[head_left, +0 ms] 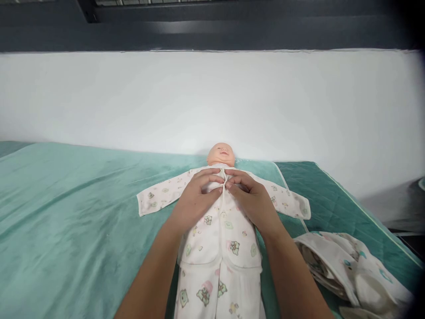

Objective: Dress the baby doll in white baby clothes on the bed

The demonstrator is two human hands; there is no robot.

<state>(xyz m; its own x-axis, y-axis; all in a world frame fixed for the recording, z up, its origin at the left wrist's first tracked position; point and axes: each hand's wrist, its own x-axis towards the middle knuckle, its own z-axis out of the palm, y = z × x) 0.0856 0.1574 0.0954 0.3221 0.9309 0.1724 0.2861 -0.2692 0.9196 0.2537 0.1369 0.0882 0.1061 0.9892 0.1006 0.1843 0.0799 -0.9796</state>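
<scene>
A baby doll [221, 155] lies on its back with its head against the wall. It wears a white jacket [207, 237] printed with small bears, its long sleeves spread out to both sides. Matching trousers [201, 285] cover the legs below the jacket's hem. At the upper chest, my left hand [194, 197] pinches one front edge of the jacket with thumb and fingers. Opposite it, my right hand [255, 197] grips the other front edge, the fingertips of both hands nearly meeting at the centre opening. The fastening between them is too small to make out.
The doll rests on a green plush bedspread [83, 235], with a darker quilted part [299, 177] at the right. A crumpled white printed cloth [352, 261] lies at the lower right. Behind are a white wall [149, 102] and a dark beam [206, 33] overhead.
</scene>
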